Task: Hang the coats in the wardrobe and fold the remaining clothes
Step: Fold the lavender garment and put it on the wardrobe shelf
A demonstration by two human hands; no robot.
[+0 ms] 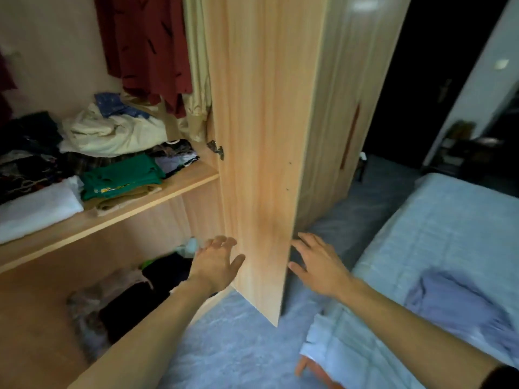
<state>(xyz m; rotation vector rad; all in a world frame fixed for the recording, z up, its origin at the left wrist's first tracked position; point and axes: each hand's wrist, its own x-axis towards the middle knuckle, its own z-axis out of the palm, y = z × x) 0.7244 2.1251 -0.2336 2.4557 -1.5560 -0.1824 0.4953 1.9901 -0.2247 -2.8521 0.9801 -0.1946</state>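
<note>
Far left of both sets of fingers, above them: shelf [146,197] stacked with folded clothes — white pile [36,209], green top [120,178], cream bundle [112,133]. Higher up, hanging from somewhere out of view: red garment [146,46], with pale coat [198,80] just right of it, against the door [258,136]. Below the shelf, left of and under the left fingers: dark clothes [134,299] heaped on the wardrobe floor, blurred. Left hand [216,265] at the door's inner face, fingers [224,242] spread and relaxed, grasping nothing; thumb near the wood, contact unclear. Between the 2 hands: the door's lower edge, standing open. Right hand [320,265] just beyond the door's outer edge, fingers likewise extended and loose, holding nothing, close to the edge but touching or not cannot be told. Right of and below the right fingers: bed [449,220] in pale blue, with lilac garment [455,307] lying crumpled on it. Beneath both arms: grey-blue floor [238,332].
</note>
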